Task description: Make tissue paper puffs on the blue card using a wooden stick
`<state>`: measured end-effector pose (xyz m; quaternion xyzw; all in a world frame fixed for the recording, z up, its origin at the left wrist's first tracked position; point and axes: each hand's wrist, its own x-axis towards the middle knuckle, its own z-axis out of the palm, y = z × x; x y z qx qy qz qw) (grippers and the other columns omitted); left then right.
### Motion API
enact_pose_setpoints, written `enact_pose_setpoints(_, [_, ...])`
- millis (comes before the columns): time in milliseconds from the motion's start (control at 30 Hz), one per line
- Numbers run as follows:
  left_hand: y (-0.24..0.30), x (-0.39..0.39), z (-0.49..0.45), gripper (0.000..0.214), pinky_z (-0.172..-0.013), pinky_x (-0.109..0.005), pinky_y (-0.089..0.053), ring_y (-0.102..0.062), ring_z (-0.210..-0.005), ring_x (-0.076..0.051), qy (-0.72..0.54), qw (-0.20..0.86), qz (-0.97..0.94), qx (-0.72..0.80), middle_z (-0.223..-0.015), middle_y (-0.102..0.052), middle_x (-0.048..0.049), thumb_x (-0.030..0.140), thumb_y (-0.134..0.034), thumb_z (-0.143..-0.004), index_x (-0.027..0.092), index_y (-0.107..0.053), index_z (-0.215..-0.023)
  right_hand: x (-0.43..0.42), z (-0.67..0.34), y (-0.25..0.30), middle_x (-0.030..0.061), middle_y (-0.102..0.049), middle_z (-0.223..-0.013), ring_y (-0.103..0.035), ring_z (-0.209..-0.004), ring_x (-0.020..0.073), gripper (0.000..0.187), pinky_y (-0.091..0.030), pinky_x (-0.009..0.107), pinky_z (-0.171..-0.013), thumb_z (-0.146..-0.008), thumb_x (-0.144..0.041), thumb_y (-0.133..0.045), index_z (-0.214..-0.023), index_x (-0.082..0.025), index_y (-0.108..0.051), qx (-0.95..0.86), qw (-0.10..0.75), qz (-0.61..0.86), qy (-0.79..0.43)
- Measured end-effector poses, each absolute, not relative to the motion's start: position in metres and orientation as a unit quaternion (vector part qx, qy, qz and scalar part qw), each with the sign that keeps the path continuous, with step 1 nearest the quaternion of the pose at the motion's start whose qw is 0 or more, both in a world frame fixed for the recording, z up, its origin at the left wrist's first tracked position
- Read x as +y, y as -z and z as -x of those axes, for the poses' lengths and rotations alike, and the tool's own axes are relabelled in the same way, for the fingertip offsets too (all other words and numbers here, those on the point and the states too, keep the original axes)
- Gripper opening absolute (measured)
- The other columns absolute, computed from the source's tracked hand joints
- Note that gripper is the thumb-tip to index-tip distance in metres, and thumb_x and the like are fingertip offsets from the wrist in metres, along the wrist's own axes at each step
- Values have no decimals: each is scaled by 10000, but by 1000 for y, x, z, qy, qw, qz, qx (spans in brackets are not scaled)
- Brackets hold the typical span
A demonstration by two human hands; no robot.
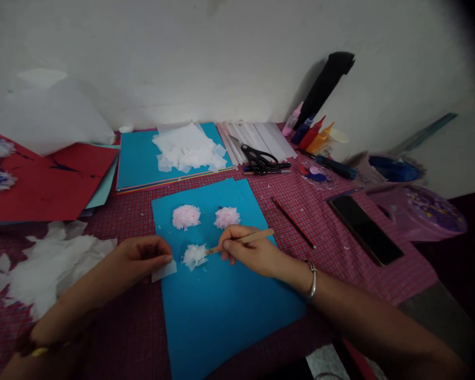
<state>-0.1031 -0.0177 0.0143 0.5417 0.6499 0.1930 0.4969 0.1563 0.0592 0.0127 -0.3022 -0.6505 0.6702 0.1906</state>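
My right hand (pixel 248 252) pinches the wooden stick (pixel 243 240), tip in the white tissue tuft (pixel 194 256) on the blue sheet (pixel 221 306); left hand (pixel 140 261) pinches a tissue square (pixel 164 271); I press lightly, w/ tip kept centred.

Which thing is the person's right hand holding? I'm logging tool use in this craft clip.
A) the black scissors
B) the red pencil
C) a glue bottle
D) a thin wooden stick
D: the right hand grips a thin wooden stick whose tip touches the white tissue tuft on the blue sheet; the black scissors lie apart near the wall.
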Motion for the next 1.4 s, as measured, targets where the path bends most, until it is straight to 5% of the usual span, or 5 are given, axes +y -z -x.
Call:
enact_pose_setpoints(367, [-45, -44, 29, 243, -454, -211, -365, -467, -507, -121, -248, 475, -521, 665, -554, -514, 32, 428, -627, -731, 209, -581, -635, 60, -151, -12, -20, -561, -680, -509, -546, 81, 140, -410, 190, -497, -826, -101, -451, -771, -156, -568, -655, 187, 307, -664])
enact_pose_setpoints(633, [-17, -24, 17, 235, -604, -276, -397, -525, -644, -156, -202, 184, -672, 688, -679, -500, 8, 363, -558, -800, 208, -588, -626, 62, -157, -14, -19, -577, -669, -516, -572, 80, 140, -393, 183, -507, -802, -91, -469, -757, -151, -587, -678, 208, 294, -641])
enact_pose_setpoints(800, [-15, -18, 24, 243, -570, -262, -386, -506, -614, -138, -198, 201, -662, 694, -669, -490, 19, 356, -554, -804, 201, -560, -618, 61, -169, -20, -33, -541, -620, -481, -535, 74, 146, -361, 180, -479, -770, -83, -454, -690, -162, -547, -657, 268, 312, -632])
enact_pose_setpoints(1100, [-23, -17, 17, 247, -554, -265, -386, -510, -591, -147, -206, 193, -646, 709, -632, -505, 18, 386, -578, -761, 199, -572, -600, 53, -167, -18, -45, -533, -589, -474, -529, 74, 148, -350, 178, -495, -775, -76, -468, -715, -157, -576, -707, 212, 299, -605])
enact_pose_setpoints(1400, [-20, -19, 48, 284, -750, -277, -434, -586, -872, -199, -260, 233, -536, 769, -917, -640, -13, 450, -469, -870, 214, -598, -963, 51, -164, -11, -9, -614, -685, -505, -519, 76, 159, -380, 182, -476, -803, -102, -454, -765, -157, -598, -706, 180, 309, -612])
